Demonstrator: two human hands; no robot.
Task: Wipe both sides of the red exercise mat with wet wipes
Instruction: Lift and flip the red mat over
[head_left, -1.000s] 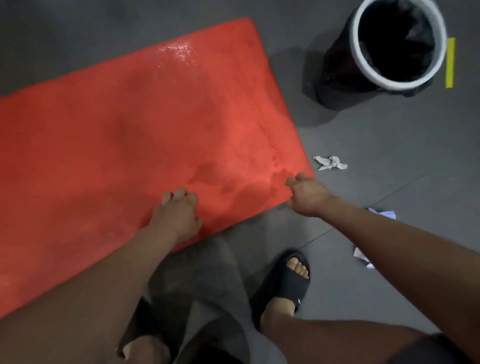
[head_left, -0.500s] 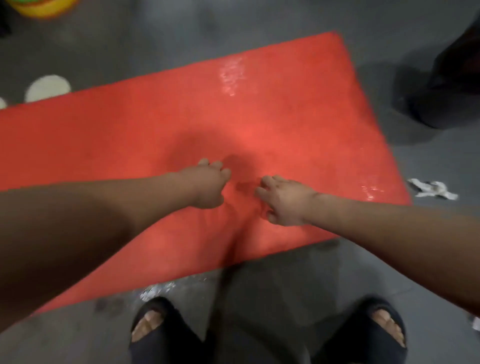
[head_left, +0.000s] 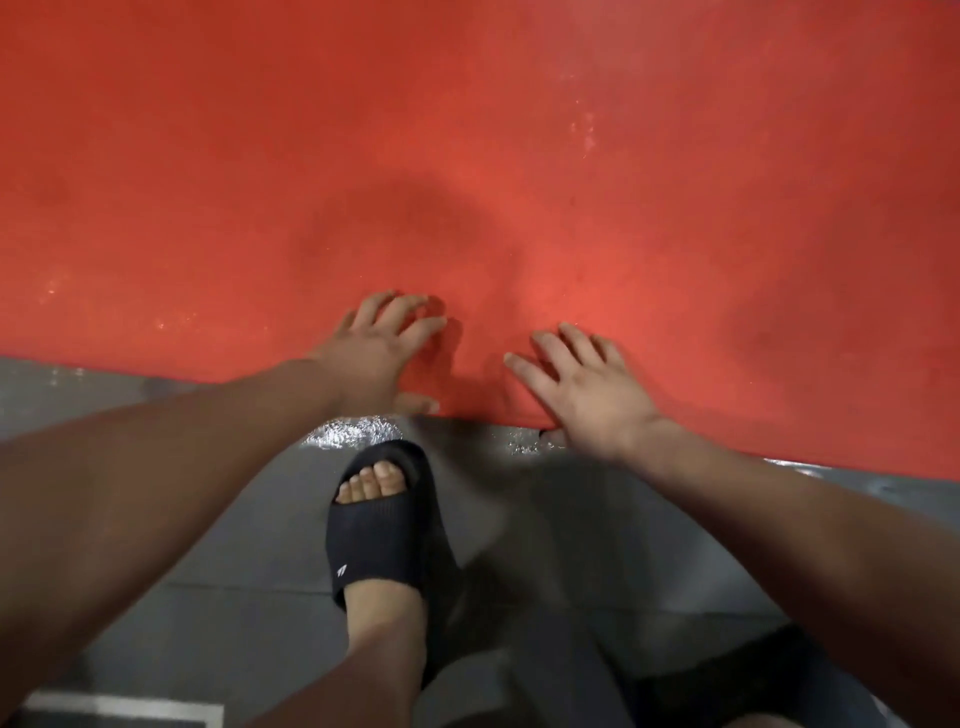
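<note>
The red exercise mat (head_left: 519, 156), a flat sheet with a fine-grained, mostly matte surface, lay spread on the smooth grey floor (head_left: 249, 613) and filled the upper half of the view, its straight near edge running across just ahead of the person's foot. Scattered glossy specks showed on the mat toward its left and upper right, and a darker shadowed patch sat beyond the hands. The left hand (head_left: 382, 353) rested palm-down on the mat close to that edge, fingers spread and lightly bent, thumb lying along the edge. The right hand (head_left: 587, 395) rested just beside it, apart from it, fingers straight and splayed flat on the mat; its thumb sat at the edge, and whether it reached under could not be determined. A glistening wet patch (head_left: 353, 434) marked the floor directly below the edge, between the hands. A black ribbed open-toe slide sandal (head_left: 384, 525) stood on the floor near that patch. A white line marking (head_left: 119, 709) showed at the lower left.
</note>
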